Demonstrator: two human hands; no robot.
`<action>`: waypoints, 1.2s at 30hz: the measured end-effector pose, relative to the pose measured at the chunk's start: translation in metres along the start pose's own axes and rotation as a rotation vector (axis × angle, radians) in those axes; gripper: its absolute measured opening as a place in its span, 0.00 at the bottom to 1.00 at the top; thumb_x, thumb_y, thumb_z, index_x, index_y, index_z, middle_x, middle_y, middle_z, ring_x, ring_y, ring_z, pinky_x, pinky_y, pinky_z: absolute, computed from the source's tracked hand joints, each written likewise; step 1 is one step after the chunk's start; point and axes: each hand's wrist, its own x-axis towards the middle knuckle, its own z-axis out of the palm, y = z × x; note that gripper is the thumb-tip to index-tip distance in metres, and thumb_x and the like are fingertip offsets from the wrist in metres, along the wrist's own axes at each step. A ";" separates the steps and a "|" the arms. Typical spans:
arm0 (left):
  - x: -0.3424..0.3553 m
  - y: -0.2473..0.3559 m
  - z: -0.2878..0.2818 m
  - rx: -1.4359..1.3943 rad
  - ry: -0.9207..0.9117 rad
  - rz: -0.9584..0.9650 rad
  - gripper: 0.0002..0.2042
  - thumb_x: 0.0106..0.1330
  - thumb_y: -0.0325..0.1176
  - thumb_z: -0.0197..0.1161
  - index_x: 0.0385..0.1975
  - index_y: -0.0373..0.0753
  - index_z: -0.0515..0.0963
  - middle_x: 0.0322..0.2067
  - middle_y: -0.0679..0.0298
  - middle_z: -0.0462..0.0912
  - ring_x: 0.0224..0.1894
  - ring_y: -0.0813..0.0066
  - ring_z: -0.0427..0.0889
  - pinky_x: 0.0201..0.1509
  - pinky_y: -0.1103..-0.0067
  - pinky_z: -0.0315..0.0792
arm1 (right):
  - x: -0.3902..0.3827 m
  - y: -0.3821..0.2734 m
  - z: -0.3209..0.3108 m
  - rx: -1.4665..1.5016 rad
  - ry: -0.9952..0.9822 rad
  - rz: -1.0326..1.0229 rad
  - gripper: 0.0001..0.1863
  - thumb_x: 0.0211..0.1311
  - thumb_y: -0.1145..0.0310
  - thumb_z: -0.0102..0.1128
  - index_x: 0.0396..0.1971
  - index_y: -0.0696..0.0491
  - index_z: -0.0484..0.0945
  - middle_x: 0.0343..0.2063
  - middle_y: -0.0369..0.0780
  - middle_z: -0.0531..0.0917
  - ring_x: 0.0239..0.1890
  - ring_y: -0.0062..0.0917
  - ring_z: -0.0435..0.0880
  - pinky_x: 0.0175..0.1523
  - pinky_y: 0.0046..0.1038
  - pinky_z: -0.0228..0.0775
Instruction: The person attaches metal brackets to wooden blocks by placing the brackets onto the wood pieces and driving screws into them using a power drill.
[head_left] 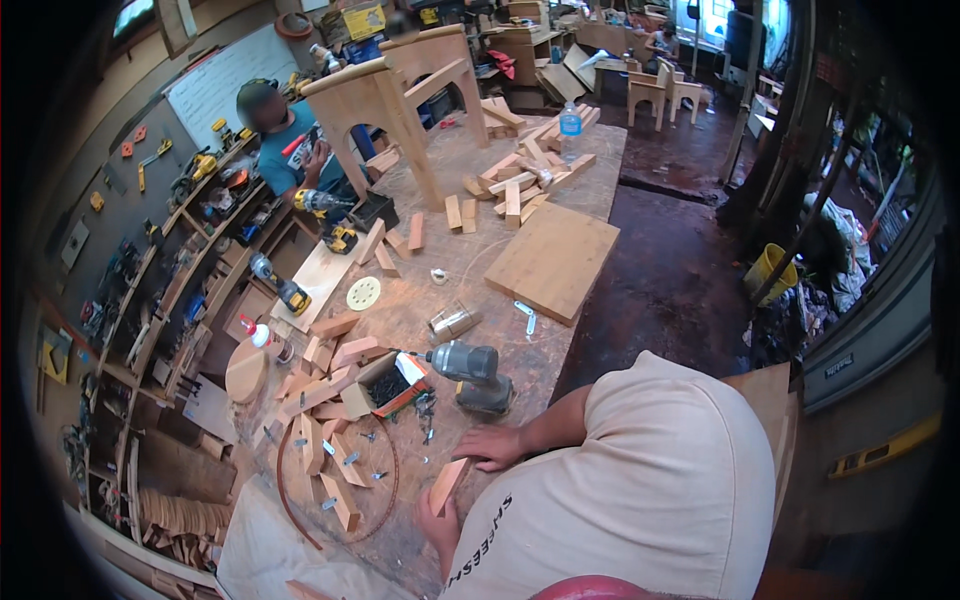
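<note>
My left hand (437, 515) is closed on a short pale wooden block (452, 482) near the lower middle of the table. My right hand (488, 448) lies beside the block's far end, its fingers apart on the tabletop (520, 380). A grey and black power drill (470, 375) stands just beyond my hands, beside an open box of dark screws (390, 385). To the left, more wooden blocks (312, 450) lie in a pile, some with small metal pieces, inside and around a thin brown hoop (390, 500).
A square board (550, 260) and scattered offcuts (510, 185) cover the far table, with a wooden chair frame (370, 100). A co-worker (285, 160) stands beyond the left edge near drills (280, 285). Tool shelves (190, 260) line the left. A yellow bucket (770, 270) stands at right.
</note>
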 end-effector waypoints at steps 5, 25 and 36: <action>0.002 -0.001 0.003 -0.094 -0.014 -0.015 0.25 0.53 0.32 0.70 0.51 0.33 0.74 0.48 0.47 0.78 0.51 0.46 0.74 0.58 0.60 0.66 | -0.001 -0.001 -0.001 -0.022 -0.004 0.002 0.29 0.55 0.64 0.60 0.58 0.52 0.68 0.51 0.45 0.74 0.55 0.40 0.71 0.59 0.42 0.62; 0.002 -0.022 0.002 0.032 -0.011 0.021 0.26 0.50 0.34 0.71 0.52 0.36 0.75 0.46 0.47 0.79 0.50 0.45 0.75 0.56 0.59 0.67 | 0.002 -0.002 0.005 -0.023 0.005 0.009 0.29 0.55 0.65 0.60 0.59 0.52 0.67 0.51 0.45 0.74 0.55 0.41 0.71 0.59 0.43 0.63; 0.001 -0.025 0.004 0.015 -0.028 -0.002 0.27 0.50 0.33 0.71 0.51 0.33 0.74 0.46 0.47 0.78 0.49 0.45 0.75 0.55 0.59 0.68 | 0.001 -0.004 0.003 -0.048 0.008 0.006 0.29 0.54 0.66 0.60 0.59 0.52 0.68 0.50 0.44 0.74 0.54 0.40 0.72 0.58 0.42 0.64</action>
